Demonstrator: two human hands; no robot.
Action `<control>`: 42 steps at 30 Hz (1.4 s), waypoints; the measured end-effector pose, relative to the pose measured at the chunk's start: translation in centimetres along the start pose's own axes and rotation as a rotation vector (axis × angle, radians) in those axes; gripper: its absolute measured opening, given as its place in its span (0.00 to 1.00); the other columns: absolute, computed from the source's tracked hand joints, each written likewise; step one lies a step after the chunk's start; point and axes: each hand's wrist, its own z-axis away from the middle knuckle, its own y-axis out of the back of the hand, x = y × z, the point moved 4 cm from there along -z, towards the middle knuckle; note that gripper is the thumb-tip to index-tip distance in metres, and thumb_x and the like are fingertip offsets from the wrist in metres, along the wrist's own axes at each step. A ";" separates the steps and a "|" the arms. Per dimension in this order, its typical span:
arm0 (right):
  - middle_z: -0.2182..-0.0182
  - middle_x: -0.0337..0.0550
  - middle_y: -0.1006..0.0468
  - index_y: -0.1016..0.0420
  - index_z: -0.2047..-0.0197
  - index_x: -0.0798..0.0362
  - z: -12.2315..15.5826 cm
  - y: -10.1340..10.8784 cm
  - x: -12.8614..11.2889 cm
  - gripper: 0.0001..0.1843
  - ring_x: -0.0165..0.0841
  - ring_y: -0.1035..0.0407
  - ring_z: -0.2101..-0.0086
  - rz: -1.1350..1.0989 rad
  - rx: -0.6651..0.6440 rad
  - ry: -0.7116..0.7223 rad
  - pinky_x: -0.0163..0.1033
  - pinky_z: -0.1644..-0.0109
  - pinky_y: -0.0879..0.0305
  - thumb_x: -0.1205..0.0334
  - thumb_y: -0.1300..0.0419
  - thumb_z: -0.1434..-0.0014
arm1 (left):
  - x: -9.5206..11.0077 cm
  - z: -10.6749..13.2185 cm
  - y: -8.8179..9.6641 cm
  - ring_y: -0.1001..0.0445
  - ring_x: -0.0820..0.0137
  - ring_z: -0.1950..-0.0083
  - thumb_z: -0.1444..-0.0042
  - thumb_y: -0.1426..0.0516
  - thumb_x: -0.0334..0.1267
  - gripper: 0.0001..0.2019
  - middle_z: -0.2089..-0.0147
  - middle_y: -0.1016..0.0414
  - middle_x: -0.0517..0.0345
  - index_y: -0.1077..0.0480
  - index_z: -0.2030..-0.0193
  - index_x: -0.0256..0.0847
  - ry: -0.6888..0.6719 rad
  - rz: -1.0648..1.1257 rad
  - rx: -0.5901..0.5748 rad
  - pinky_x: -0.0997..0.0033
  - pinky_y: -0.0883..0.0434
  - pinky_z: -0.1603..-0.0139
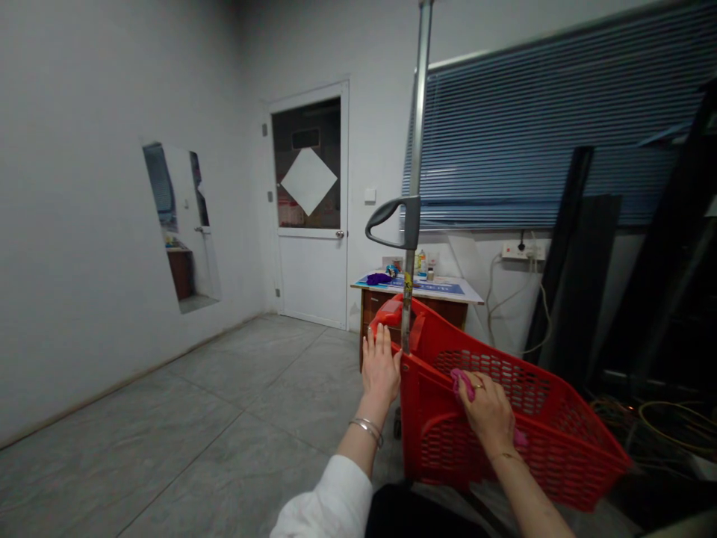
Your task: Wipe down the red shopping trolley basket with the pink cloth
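Observation:
A red plastic shopping cart [498, 342] with slotted sides stands in front of me, a metal pole [417, 134] rising from its near end. On the cart's red end, near the pole's foot, my left hand [382, 366] lies with its fingers stretched out. My right hand [488, 411] is closed around a pink cloth [462, 382] and presses it on the cart's upper side rim. Part of the cloth is hidden under the palm. A grey loop handle [393, 223] is fixed to the pole above my left hand.
Behind the cart is a brown desk [456, 315] with a purple cloth [379, 279] and small bottles. Dark panels [588, 276] lean by the blinds [538, 149], with cables [666, 418] on the floor below. A white door [312, 276] and a mirror [187, 232] are farther left.

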 end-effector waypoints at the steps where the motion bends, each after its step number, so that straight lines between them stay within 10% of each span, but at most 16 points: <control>1: 0.58 0.45 0.24 0.23 0.53 0.52 -0.2 0.0 -0.3 0.18 0.34 0.36 0.60 -0.002 0.009 -0.014 0.39 0.53 0.41 0.53 0.50 0.35 | 0.1 0.0 0.0 0.56 0.55 0.26 0.34 0.52 0.39 0.32 0.26 0.54 0.46 0.61 0.26 0.38 0.003 0.005 0.003 0.45 0.44 0.31; 10: 0.55 0.45 0.24 0.25 0.51 0.50 -4.4 0.1 -10.4 0.17 0.35 0.36 0.57 -0.065 0.032 0.029 0.39 0.55 0.42 0.54 0.50 0.34 | -0.1 0.0 0.0 0.56 0.55 0.26 0.34 0.51 0.40 0.32 0.26 0.53 0.44 0.57 0.28 0.34 0.005 0.002 -0.032 0.47 0.46 0.30; 20: 0.57 0.45 0.24 0.23 0.53 0.51 0.2 0.6 0.2 0.19 0.34 0.35 0.60 -0.007 -0.001 -0.018 0.38 0.53 0.39 0.51 0.50 0.35 | -0.3 -0.1 0.3 0.58 0.55 0.26 0.36 0.50 0.40 0.33 0.26 0.54 0.45 0.56 0.28 0.35 -0.025 0.045 -0.040 0.47 0.46 0.30; 31: 0.55 0.46 0.25 0.24 0.51 0.51 -3.9 -0.3 -8.6 0.19 0.35 0.36 0.57 -0.104 0.018 0.031 0.38 0.53 0.40 0.53 0.51 0.34 | -0.7 -0.1 0.0 0.57 0.54 0.26 0.35 0.51 0.39 0.30 0.26 0.52 0.46 0.54 0.28 0.35 -0.020 0.055 -0.048 0.46 0.45 0.30; 42: 0.63 0.49 0.25 0.23 0.55 0.54 0.8 -0.2 2.5 0.22 0.37 0.36 0.63 -0.064 0.001 -0.062 0.43 0.53 0.39 0.49 0.52 0.35 | -0.4 0.1 0.0 0.59 0.54 0.26 0.36 0.50 0.39 0.32 0.26 0.53 0.46 0.56 0.28 0.36 0.002 0.082 -0.040 0.46 0.44 0.31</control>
